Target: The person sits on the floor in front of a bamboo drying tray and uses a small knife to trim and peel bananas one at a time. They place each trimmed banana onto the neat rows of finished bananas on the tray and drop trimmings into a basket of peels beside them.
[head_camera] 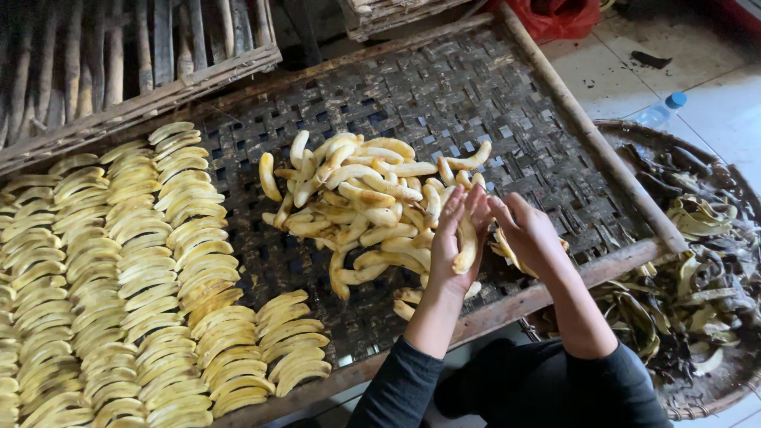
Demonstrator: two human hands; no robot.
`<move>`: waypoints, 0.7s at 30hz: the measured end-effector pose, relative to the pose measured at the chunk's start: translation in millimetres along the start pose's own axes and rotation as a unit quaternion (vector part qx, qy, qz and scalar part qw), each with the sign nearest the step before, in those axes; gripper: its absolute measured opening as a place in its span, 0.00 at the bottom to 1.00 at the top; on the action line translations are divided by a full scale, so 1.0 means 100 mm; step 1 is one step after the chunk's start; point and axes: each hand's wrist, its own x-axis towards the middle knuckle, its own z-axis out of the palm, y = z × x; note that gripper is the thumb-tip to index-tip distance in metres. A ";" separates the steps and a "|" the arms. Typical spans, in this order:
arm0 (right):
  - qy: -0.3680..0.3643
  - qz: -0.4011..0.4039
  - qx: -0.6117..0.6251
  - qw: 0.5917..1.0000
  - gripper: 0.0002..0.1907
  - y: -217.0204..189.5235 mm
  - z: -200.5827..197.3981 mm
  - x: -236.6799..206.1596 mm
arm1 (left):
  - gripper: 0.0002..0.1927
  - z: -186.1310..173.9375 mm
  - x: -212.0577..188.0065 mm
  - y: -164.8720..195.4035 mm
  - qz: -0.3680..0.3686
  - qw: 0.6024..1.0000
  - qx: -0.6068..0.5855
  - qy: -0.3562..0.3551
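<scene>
A loose pile of peeled yellow bananas lies in the middle of a dark woven bamboo tray. My left hand is at the pile's right edge, holding a peeled banana between palm and fingers. My right hand is right beside it, fingers touching the left hand's fingertips and curled over banana slices. Neat overlapping rows of banana halves cover the tray's left part.
A round woven basket at the right holds banana peels. A clear plastic bottle with a blue cap lies on the tiled floor. A red bag sits at the top. Another bamboo rack is at top left.
</scene>
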 end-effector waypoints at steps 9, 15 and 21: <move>-0.201 0.086 0.377 0.900 0.16 0.45 -0.16 0.01 | 0.29 0.32 0.16 -0.39 0.114 0.963 0.242 0.011; -0.133 0.146 0.193 0.961 0.19 0.97 -0.39 0.28 | 0.21 0.18 0.50 -0.05 0.188 0.831 0.524 0.009; -0.105 0.094 -0.154 0.978 0.26 1.37 -0.38 0.37 | 0.28 0.14 0.55 0.11 0.144 0.387 0.898 -0.150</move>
